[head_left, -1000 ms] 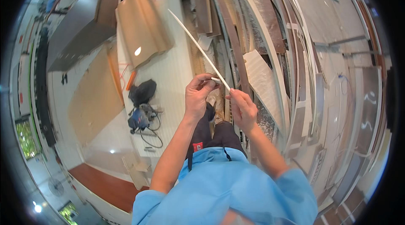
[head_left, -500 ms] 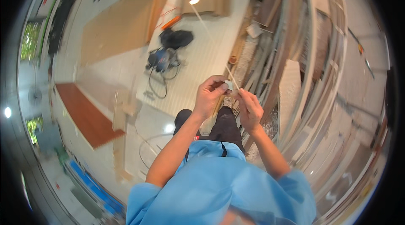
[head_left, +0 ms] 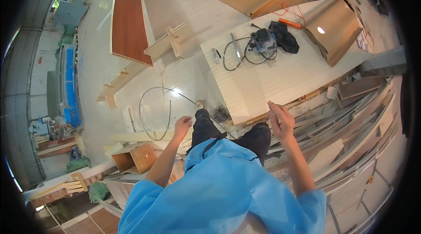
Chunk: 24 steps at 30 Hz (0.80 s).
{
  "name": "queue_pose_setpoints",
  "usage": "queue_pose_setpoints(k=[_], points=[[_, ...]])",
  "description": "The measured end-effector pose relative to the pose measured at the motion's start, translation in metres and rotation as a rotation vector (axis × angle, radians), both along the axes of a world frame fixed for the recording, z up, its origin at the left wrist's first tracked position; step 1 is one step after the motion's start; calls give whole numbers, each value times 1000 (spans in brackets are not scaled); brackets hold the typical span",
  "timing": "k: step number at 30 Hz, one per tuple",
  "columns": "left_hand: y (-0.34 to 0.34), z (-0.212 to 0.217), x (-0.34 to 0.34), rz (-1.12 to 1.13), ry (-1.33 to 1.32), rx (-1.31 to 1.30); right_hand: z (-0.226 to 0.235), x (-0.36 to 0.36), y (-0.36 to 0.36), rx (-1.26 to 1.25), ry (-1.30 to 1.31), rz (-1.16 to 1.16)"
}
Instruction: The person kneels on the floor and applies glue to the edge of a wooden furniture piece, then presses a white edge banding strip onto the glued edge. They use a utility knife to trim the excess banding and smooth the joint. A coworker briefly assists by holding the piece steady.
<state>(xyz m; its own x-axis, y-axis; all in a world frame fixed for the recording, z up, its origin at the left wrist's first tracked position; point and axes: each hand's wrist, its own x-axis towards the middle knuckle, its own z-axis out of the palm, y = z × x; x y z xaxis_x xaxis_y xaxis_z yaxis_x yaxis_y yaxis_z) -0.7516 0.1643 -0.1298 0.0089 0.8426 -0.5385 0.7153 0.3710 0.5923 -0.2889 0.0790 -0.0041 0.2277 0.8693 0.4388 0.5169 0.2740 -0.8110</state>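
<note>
My right hand (head_left: 281,121) is raised by the near edge of the pale board (head_left: 228,87), its fingertips pinched together. Anything between them is too small or thin to make out. Lower down on the left, my left hand (head_left: 182,128) hangs over the floor beside my leg, its fingers curled and drawn together. What it may hold is hidden. On the board lie a power tool (head_left: 263,42) with a black cable, a black bag (head_left: 285,37), a metal strip (head_left: 235,46) and a small hand tool (head_left: 216,55).
Long wood offcuts (head_left: 351,133) are heaped on the right. A red-brown panel (head_left: 128,19) stands at the far left, with pale wooden brackets (head_left: 171,41) beside it. A loose hose (head_left: 140,107) curls on the floor ahead of a cardboard box (head_left: 142,157). Brown sheeting (head_left: 335,28) covers the board's far end.
My hands, close together before with a small white piece and a thin pale strip, are now wide apart. Neither item shows now. My view has turned left and one foot is stepping forward.
</note>
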Motion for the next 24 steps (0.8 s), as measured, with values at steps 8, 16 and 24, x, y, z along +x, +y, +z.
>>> queue_pose_setpoints(k=[8,16,24], points=[[157,21,-56,328,-947,-204,-16,-218,115,52,-319,132],[307,150,-108,361,-1104,44,-5,-359,201,-192,-464,536],[371,167,-138,26,-786,-119,33,-338,375,-342,135,221]])
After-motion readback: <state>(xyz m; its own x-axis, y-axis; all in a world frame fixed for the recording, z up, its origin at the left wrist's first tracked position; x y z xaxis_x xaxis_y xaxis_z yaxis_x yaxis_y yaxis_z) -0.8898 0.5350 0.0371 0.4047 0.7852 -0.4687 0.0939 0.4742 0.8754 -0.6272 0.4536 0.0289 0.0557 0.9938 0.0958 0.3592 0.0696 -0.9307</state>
